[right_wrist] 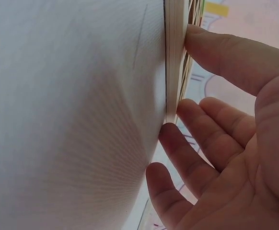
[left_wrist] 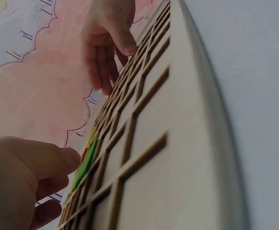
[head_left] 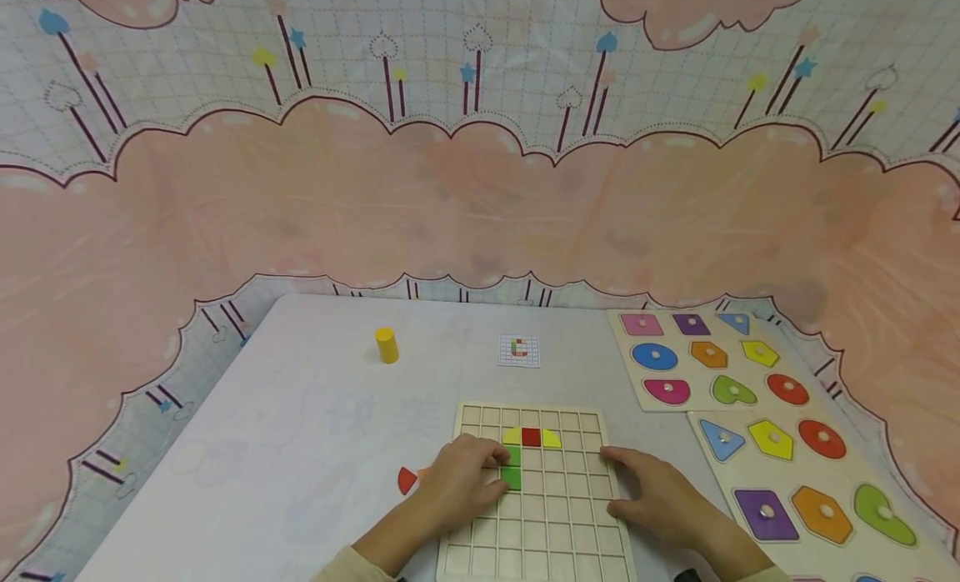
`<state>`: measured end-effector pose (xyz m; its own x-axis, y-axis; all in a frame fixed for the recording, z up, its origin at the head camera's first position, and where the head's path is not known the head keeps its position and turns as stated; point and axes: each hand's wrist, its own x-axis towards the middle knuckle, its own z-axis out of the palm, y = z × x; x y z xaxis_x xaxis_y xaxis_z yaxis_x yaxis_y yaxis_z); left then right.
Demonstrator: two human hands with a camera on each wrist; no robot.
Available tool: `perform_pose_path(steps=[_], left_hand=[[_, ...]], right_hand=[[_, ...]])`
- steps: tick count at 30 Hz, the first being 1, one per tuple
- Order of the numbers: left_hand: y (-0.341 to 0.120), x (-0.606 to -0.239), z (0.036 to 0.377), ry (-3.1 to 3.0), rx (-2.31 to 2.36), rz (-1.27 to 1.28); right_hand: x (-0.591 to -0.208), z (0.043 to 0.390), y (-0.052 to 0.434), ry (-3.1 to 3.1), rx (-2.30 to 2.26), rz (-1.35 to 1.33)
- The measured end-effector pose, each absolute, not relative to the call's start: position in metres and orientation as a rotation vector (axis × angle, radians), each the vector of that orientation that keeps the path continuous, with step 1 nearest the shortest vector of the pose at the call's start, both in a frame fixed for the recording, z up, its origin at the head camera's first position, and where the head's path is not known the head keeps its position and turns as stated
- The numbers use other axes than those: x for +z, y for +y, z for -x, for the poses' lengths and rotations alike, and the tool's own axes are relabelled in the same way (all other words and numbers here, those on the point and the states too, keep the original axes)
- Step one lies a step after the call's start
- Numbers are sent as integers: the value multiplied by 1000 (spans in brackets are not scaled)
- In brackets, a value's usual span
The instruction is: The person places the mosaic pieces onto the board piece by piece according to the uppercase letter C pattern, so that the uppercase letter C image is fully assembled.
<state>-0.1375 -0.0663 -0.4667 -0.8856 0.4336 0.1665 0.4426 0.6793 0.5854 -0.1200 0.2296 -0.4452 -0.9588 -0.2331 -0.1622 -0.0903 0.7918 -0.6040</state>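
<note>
A wooden grid board (head_left: 555, 557) lies in front of me, divided into square cells. My left hand (head_left: 465, 482) is over its left part, with the index finger and thumb at two green squares (head_left: 512, 479) stacked in one column. Above them a red square (head_left: 531, 437) sits between two yellow quarter-circle pieces (head_left: 551, 439). On the other side, my right hand (head_left: 660, 490) rests its thumb and fingertips along the board's right edge. In the right wrist view its fingers (right_wrist: 185, 146) are spread loosely beside the board's side.
A small pattern card (head_left: 531, 359) and a yellow cylinder (head_left: 387, 346) stand farther back on the white table (head_left: 300, 398). Left of the board lies a red wedge (head_left: 407, 481), beside an orange piece partly hidden by my left hand. Two knobbed shape puzzles (head_left: 626, 361) are at the right.
</note>
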Motion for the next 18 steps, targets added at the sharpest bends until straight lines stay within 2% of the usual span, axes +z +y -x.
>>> perform_pose_path(steps=[18], left_hand=[[-102, -436, 138, -2794, -976, 668]], right_hand=[[-444, 119, 229, 2749, -928, 249]])
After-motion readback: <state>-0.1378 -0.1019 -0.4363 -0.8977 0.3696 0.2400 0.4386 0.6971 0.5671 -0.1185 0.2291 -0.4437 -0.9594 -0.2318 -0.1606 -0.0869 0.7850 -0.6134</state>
